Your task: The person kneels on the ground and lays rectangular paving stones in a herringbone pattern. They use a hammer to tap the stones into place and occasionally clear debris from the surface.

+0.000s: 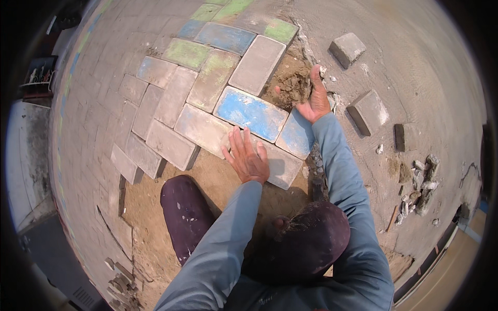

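My left hand [248,158] lies with fingers spread on a grey paving block [280,165] at the edge of the laid rows, its fingertips by a blue-painted paving block [251,113]. My right hand [314,101] is held open, thumb up and palm turned inward. It hovers at or touches damp sand [292,80] in a gap between the blocks and the concrete; part of its fingers is hidden. Just below that wrist sits a smaller blue block [296,133]. A bare grey block [257,65] borders the gap on its left.
Three loose block pieces, a far one [347,50], a middle one [368,112] and a near one [406,137], lie on the concrete [441,88] at right. Broken rubble [423,184] is piled closer. Bare sand [148,207] surrounds my knees. More rubble [122,282] lies at lower left.
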Demonstrator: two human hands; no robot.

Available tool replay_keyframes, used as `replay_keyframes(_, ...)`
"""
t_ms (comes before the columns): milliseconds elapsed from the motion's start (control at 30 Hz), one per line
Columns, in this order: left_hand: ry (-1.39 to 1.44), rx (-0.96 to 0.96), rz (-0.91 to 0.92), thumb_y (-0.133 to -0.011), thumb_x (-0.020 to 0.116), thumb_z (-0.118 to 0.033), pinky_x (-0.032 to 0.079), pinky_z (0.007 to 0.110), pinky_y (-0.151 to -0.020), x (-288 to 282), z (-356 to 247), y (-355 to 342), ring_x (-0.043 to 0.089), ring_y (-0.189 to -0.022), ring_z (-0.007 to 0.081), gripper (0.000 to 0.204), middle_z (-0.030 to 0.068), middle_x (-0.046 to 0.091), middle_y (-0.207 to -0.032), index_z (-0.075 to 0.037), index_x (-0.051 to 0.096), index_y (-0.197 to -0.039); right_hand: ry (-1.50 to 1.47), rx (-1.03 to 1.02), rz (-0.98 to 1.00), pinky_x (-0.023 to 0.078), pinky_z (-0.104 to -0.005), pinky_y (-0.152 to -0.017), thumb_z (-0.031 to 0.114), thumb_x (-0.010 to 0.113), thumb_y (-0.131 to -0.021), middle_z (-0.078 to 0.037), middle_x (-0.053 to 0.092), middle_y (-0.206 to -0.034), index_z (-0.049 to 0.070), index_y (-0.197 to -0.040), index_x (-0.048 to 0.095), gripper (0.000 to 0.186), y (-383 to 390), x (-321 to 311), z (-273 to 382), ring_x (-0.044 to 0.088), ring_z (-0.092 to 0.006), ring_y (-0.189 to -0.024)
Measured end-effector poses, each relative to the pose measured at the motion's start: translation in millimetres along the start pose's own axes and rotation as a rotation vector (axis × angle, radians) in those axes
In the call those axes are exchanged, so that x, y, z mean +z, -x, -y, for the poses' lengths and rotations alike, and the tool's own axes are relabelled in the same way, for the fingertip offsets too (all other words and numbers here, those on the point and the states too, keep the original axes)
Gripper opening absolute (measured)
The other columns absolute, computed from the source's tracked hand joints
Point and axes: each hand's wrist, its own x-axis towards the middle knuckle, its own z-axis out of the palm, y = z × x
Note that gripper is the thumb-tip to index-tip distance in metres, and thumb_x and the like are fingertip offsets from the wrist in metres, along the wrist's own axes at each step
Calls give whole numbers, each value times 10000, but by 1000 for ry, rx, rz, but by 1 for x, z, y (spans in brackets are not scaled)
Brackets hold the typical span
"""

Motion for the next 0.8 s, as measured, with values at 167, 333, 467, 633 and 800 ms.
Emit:
replay_keyframes(167, 10, 34, -36, -1021, 504, -277, 105, 639, -1225, -1, 2, 0, 232, -1548, 357, 576, 156, 303, -1652, -97, 384, -1555, 683, -74, -228, 526, -393, -964, 115, 774, -848, -163, 665, -1148, -26, -1411, 519, 633, -31, -12, -16, 670, -255, -1100)
replay_keyframes(333, 18, 46, -38, -1017, 500, -268, 106, 655, -1216, 1, 3, 1, 235, -1547, 369, 580, 164, 298, -1655, -97, 383, -1558, 1304, -37, -345, 561, -356, -806, -18, 658, -850, -153, 656, -1155, -31, -1462, 497, 634, -59, -36, -2, 673, -224, -976)
replay_keyframes(467, 25, 48, -29, -1007, 517, -244, 100, 653, -1219, 0, 3, 1, 230, -1550, 368, 588, 173, 295, -1655, -93, 382, -1559, 1295, -23, -205, 576, -355, -734, 4, 602, -908, -174, 649, -1173, -9, -1479, 494, 581, -76, -36, 18, 679, -222, -869)
replay_keyframes(633, 60, 55, -34, -1001, 530, -230, 89, 649, -1222, -3, 2, 1, 222, -1554, 369, 601, 179, 289, -1658, -91, 378, -1565, 1141, 96, -283, 563, -346, -706, 150, 602, -994, -138, 694, -1016, -1, -1394, 562, 429, -75, -17, 46, 678, -204, -821)
replay_keyframes(800, 49, 58, -25, -1004, 524, -233, 85, 650, -1223, -3, 2, 2, 209, -1557, 375, 606, 181, 279, -1662, -94, 368, -1573, 1808, -69, -243, 557, -413, -800, 163, 551, -971, -165, 707, -1105, -6, -1212, 677, 320, -79, -3, 72, 685, -239, -1022)
